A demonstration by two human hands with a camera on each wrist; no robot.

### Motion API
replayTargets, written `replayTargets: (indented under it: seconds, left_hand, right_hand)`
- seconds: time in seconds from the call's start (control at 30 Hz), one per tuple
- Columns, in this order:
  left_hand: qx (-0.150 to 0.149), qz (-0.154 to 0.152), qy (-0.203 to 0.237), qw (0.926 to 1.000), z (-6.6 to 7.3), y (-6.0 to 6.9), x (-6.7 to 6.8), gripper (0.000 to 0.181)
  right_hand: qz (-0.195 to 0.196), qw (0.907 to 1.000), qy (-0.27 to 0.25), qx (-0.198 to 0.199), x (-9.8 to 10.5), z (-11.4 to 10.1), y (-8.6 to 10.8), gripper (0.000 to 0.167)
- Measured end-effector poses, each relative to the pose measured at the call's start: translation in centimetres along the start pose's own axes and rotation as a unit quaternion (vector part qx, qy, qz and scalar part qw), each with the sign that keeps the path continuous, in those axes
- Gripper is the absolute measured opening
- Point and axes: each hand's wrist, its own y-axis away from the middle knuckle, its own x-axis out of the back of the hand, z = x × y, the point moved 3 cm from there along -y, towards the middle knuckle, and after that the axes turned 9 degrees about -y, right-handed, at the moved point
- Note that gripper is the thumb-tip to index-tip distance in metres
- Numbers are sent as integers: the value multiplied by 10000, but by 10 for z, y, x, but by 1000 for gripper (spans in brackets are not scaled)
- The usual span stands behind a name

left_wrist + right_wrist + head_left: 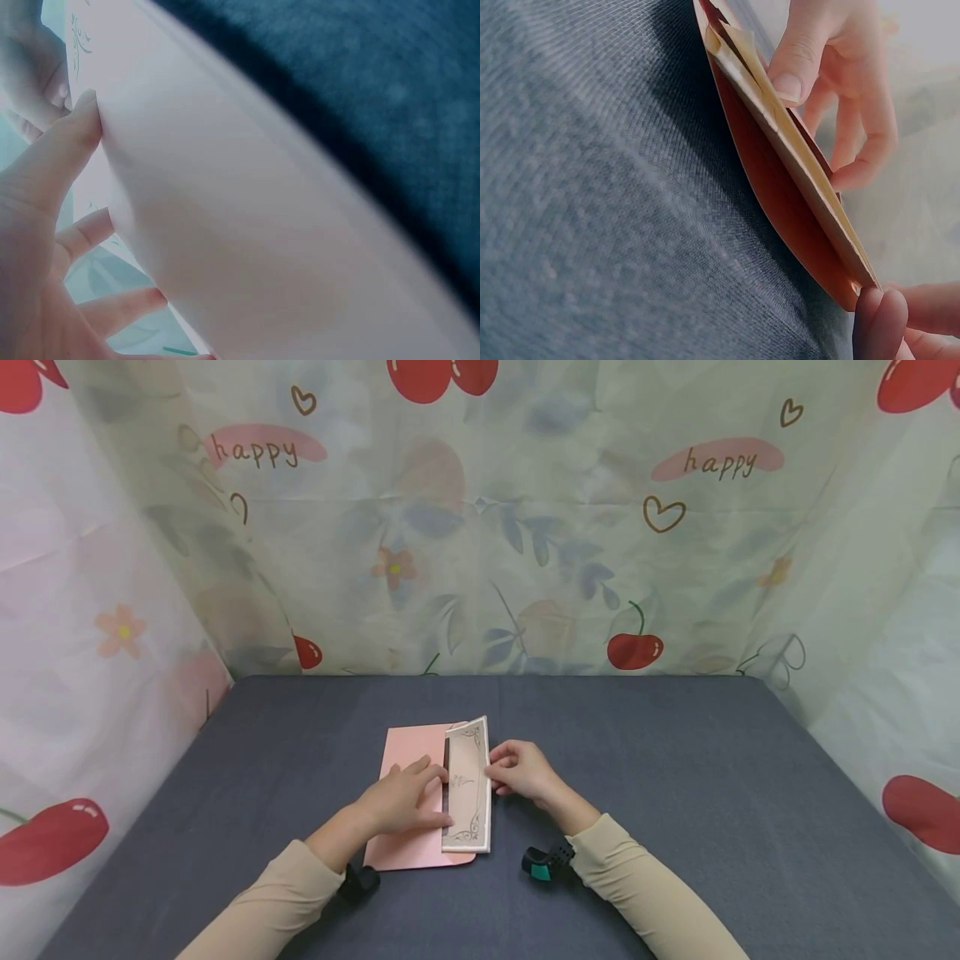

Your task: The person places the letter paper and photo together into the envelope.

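Note:
A pink envelope [411, 745] lies flat on the dark cloth, its mouth facing right. Partway out of that mouth is a cream card [467, 806] with a dark ornamental border, slightly tilted. My left hand [401, 797] rests on the envelope, thumb and fingers spread, tips touching the edge of the mouth. At the card's outer right edge, my right hand [525, 770] pinches it between thumb and fingers. The right wrist view shows the card's layered edge [802, 161] over the envelope's lower panel [769, 180]. The card's inserted part is hidden.
Dark grey cloth [637, 735] covers the table. Black wrist straps [360, 883] sit below both hands. A patterned curtain [480, 568] with cherries and "happy" lettering stands behind the table and along its sides.

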Motion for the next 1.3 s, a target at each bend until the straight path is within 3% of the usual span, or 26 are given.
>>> replayTargets:
  seconds: [0.83,1.3]
  left_hand:
    - [-187,181,36,9997,-1,1,0,50]
    - [-196,151,78,9997,-1,2,0,51]
  right_hand:
    - [-492,9987,-42,-138,-3,-3,-1,18]
    - [-847,9949,33,-543,-4,-4,-4,10]
